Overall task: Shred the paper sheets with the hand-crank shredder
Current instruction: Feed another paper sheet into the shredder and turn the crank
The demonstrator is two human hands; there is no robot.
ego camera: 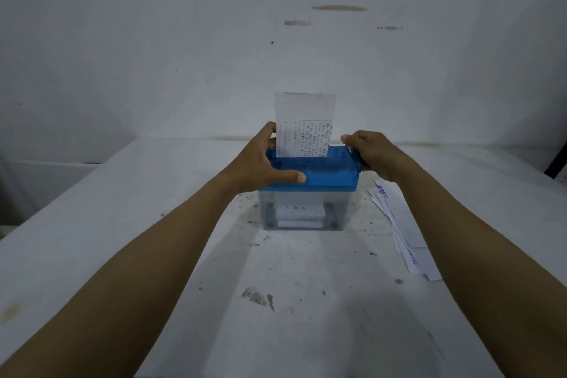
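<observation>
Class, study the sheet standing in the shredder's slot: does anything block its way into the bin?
Nothing visible does. The sheet stands in the lid's slot, shreds lie in the bin beneath; the left hand grips the lid, the right hand the crank.

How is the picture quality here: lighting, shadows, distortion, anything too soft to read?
Head view: dim, bluish light; soft arm shadows on the table, its edges slightly bowed by the wide angle; print on the sheet in the shredder too blurred to read.

The left grip [260, 163] and right grip [372, 153] are bare, forearms too.
</observation>
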